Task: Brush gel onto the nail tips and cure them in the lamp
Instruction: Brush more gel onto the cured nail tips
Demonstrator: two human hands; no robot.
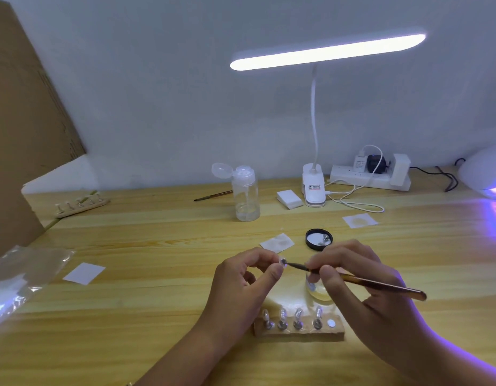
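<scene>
The left hand (241, 280) pinches a nail tip (282, 261), while the right hand (361, 274) pinches the brush (380, 285), which points leftward, bristles apparently touching that tip.

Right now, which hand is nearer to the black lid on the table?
The right hand. It holds the brush just in front of the black lid; the left hand, pinching a nail tip, is farther to its left.
</scene>
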